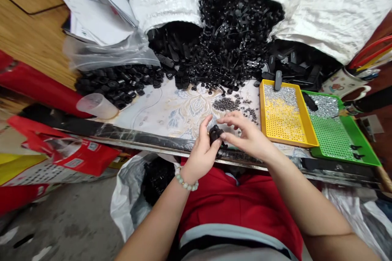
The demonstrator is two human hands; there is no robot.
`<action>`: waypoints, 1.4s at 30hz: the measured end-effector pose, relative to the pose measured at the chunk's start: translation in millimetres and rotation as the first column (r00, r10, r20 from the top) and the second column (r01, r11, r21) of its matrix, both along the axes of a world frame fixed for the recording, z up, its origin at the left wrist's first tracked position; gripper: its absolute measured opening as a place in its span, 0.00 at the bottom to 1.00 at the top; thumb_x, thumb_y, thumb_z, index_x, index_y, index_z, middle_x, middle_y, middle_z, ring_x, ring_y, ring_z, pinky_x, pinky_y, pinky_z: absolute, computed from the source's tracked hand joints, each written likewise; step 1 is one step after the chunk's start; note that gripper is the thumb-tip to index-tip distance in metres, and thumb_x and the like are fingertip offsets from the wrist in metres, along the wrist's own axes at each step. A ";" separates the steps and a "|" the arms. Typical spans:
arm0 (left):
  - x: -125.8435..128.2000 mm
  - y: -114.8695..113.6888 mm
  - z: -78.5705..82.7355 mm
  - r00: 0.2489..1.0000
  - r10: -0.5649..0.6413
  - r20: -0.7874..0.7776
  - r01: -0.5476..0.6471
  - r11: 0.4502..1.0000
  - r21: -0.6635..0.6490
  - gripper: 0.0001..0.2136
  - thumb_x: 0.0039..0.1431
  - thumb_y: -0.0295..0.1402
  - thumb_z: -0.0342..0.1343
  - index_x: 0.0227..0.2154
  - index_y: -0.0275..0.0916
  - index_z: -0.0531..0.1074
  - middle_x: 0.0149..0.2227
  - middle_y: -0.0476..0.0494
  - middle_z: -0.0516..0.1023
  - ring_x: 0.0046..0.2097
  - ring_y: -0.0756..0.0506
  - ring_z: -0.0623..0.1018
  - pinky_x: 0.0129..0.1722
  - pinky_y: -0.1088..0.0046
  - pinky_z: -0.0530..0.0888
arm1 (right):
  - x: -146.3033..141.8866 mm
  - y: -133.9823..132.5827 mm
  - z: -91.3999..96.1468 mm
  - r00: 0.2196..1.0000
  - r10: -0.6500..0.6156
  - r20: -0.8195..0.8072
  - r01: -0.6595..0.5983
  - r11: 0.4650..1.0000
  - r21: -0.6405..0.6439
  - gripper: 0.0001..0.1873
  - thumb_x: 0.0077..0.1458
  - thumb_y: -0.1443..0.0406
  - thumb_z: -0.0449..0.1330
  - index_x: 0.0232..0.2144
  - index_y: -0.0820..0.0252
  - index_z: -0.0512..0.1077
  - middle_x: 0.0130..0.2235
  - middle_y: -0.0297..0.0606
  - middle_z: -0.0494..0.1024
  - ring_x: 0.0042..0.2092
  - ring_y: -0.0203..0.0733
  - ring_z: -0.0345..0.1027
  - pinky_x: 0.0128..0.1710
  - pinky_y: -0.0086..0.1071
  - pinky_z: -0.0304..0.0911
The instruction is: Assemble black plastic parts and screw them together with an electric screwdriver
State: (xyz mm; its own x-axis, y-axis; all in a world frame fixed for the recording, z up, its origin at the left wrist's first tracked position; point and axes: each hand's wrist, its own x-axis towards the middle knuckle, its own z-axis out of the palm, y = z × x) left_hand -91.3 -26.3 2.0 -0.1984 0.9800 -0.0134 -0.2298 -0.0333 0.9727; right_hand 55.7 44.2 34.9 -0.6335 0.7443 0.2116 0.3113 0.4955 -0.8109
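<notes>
Above the table's front edge, my left hand [203, 147] is closed around a small black plastic part [216, 133]. My right hand [245, 132] meets it from the other side, its thumb pressed against the part and its fingers curved over the top. The exact kind of part cannot be made out, as the fingers cover much of it. Just beyond my hands, tiny dark metal-looking pieces [226, 104] lie scattered on the patterned tabletop [171, 108]. A large heap of small black plastic parts [235, 36] spills from a white sack behind them.
To the right stand a yellow tray [292, 143] and a green tray [364, 147], both holding small silvery pieces. A patterned mug [344, 83] is behind them. At left are black ring-like parts [113, 83] and a clear plastic cup [97, 106]. An open white sack [121, 200] sits below the edge.
</notes>
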 end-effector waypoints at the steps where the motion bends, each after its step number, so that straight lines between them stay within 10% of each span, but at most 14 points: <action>1: -0.2 -0.5 2.6 0.997 -0.024 -0.067 0.025 1.000 0.015 0.30 0.49 0.24 0.59 0.56 0.42 0.61 0.58 0.39 0.65 0.58 0.42 0.67 0.60 0.64 0.58 | -0.1 0.2 3.3 0.998 0.054 0.038 -0.055 0.998 0.024 0.13 0.53 0.65 0.58 0.43 0.54 0.70 0.43 0.38 0.67 0.46 0.40 0.63 0.47 0.39 0.63; 6: -5.3 1.9 6.0 0.990 0.055 -0.133 -0.046 0.996 0.072 0.33 0.48 0.21 0.57 0.58 0.43 0.58 0.55 0.39 0.68 0.58 0.43 0.66 0.59 0.64 0.59 | -1.7 -7.2 6.2 0.999 -0.020 0.039 0.004 0.930 0.366 0.13 0.54 0.68 0.56 0.42 0.53 0.71 0.43 0.41 0.64 0.48 0.43 0.60 0.48 0.42 0.62; 8: -8.9 3.2 4.8 0.992 0.129 0.015 -0.129 0.991 -0.021 0.28 0.49 0.25 0.57 0.55 0.44 0.60 0.52 0.40 0.70 0.56 0.43 0.69 0.56 0.64 0.64 | -1.4 -11.9 -0.4 0.994 -0.107 0.018 0.078 0.821 0.565 0.13 0.54 0.68 0.56 0.42 0.49 0.71 0.44 0.41 0.65 0.49 0.45 0.59 0.48 0.43 0.61; 13: -11.3 4.3 8.1 0.883 -0.015 0.470 0.129 0.969 -0.211 0.14 0.56 0.35 0.55 0.45 0.39 0.68 0.43 0.42 0.75 0.48 0.43 0.74 0.47 0.65 0.72 | 3.4 -22.5 -24.4 0.997 -0.037 0.072 -0.036 0.598 0.801 0.18 0.53 0.70 0.58 0.44 0.41 0.70 0.48 0.36 0.68 0.52 0.44 0.59 0.48 0.40 0.60; 16: -9.3 5.8 8.8 0.873 0.015 0.488 0.070 0.985 -0.157 0.13 0.53 0.30 0.59 0.42 0.40 0.69 0.41 0.45 0.76 0.48 0.45 0.75 0.49 0.67 0.71 | 5.2 -28.8 -33.3 0.994 -0.105 -0.022 0.086 0.669 0.738 0.22 0.53 0.72 0.56 0.47 0.42 0.67 0.47 0.37 0.67 0.51 0.44 0.60 0.48 0.40 0.60; 22: -4.2 8.3 1.4 0.863 0.071 0.500 -0.018 0.994 -0.109 0.10 0.51 0.29 0.60 0.37 0.40 0.71 0.39 0.46 0.77 0.45 0.47 0.76 0.50 0.68 0.71 | -8.3 -35.5 -39.9 0.943 -0.278 -0.182 0.304 0.944 0.132 0.11 0.52 0.64 0.59 0.40 0.54 0.65 0.43 0.41 0.65 0.47 0.44 0.62 0.47 0.40 0.62; 30: -2.4 6.1 4.3 0.857 0.125 0.500 -0.088 0.991 -0.096 0.10 0.53 0.31 0.59 0.39 0.42 0.71 0.44 0.48 0.73 0.41 0.50 0.74 0.41 0.72 0.74 | -15.4 -34.7 -47.9 0.910 -0.275 -0.310 0.222 0.955 -0.194 0.05 0.53 0.64 0.58 0.32 0.57 0.65 0.39 0.37 0.64 0.44 0.39 0.61 0.46 0.35 0.58; 42: 15.0 4.1 -7.0 0.998 0.033 0.055 -0.036 0.998 0.059 0.12 0.56 0.29 0.57 0.42 0.42 0.63 0.42 0.48 0.71 0.46 0.51 0.73 0.50 0.75 0.68 | -8.9 -43.4 -52.7 0.913 -0.356 -0.201 0.342 0.934 -0.102 0.03 0.55 0.64 0.56 0.32 0.58 0.65 0.39 0.39 0.66 0.43 0.39 0.63 0.44 0.37 0.62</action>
